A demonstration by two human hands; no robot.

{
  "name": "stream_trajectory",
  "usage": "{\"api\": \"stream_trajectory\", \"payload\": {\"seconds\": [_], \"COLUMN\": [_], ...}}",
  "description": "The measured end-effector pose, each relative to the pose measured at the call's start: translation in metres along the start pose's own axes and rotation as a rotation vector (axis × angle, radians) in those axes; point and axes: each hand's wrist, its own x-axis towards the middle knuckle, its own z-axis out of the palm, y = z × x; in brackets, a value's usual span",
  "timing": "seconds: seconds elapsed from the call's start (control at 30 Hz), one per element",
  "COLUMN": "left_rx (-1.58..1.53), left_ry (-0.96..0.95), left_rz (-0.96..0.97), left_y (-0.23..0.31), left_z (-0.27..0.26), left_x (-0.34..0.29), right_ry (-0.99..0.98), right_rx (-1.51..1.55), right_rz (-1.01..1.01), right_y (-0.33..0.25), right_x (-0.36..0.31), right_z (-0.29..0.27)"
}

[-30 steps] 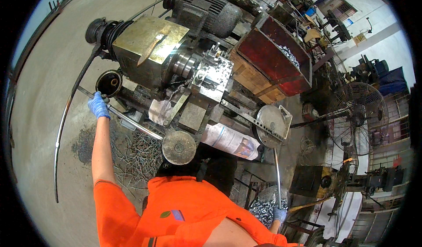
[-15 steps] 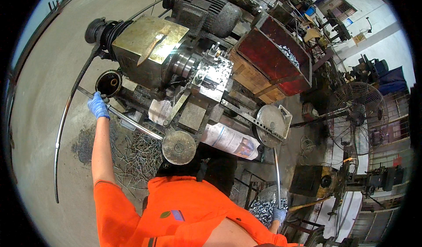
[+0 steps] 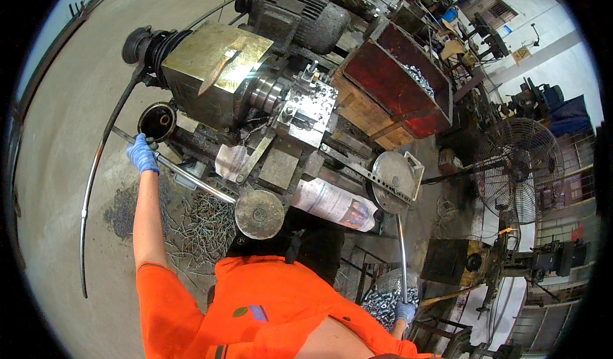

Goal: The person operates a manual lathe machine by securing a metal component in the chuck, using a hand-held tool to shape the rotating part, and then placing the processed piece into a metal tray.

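Left hand (image 3: 142,155), blue glove, closed around a long steel rod (image 3: 185,175) at about 9 o'clock of the lathe (image 3: 255,97). The rod runs from the black round opening (image 3: 158,121) at the machine's left end down toward the round disc (image 3: 259,214) at 6 o'clock. Right hand (image 3: 404,312), also gloved, closed on the lower end of an upright lever (image 3: 401,250) under the flat round plate (image 3: 394,174), at about 4 o'clock.

Judgement on technique: keep the rod in line with the opening, grip just behind the mouth so it does not whip; work the lever with a steady pull, elbow low.

Edges and room: the opening's rim and the machine's brass-coloured housing (image 3: 217,55) lie just beside the left glove. Metal offcuts (image 3: 198,221) litter the floor at 7 o'clock. A curved bar (image 3: 96,180) lies on the floor at 9 o'clock. A bin of small silver parts (image 3: 383,298) sits touching or just beside the right hand. Red crate (image 3: 399,87) at 2 o'clock, fan (image 3: 518,168) at 3 o'clock, both well apart.
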Motion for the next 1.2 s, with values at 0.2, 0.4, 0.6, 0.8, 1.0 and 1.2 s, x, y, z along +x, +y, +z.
{"api": "stream_trajectory", "payload": {"seconds": [0.2, 0.4, 0.6, 0.8, 1.0, 1.2], "left_rx": [0.03, 0.034, 0.004, 0.041, 0.057, 0.053], "left_ry": [0.007, 0.011, 0.003, 0.009, 0.009, 0.002], "left_rz": [-0.001, 0.004, 0.006, 0.024, 0.017, 0.018], "left_y": [-0.005, -0.006, -0.009, -0.005, -0.007, -0.011], "left_z": [-0.002, -0.001, -0.002, -0.002, -0.003, -0.005], "left_x": [0.006, 0.005, 0.008, 0.006, 0.007, 0.012], "right_ry": [-0.032, -0.016, -0.052, -0.084, -0.018, 0.002], "right_rx": [0.034, 0.054, 0.009, 0.002, 0.018, 0.078], "right_rz": [-0.006, 0.022, 0.015, -0.01, -0.069, -0.007], "right_y": [0.004, 0.0, -0.003, -0.008, -0.009, -0.014], "right_x": [0.002, -0.004, -0.008, -0.016, -0.025, -0.033], "right_z": [0.001, -0.002, -0.008, -0.016, -0.02, -0.025]}}
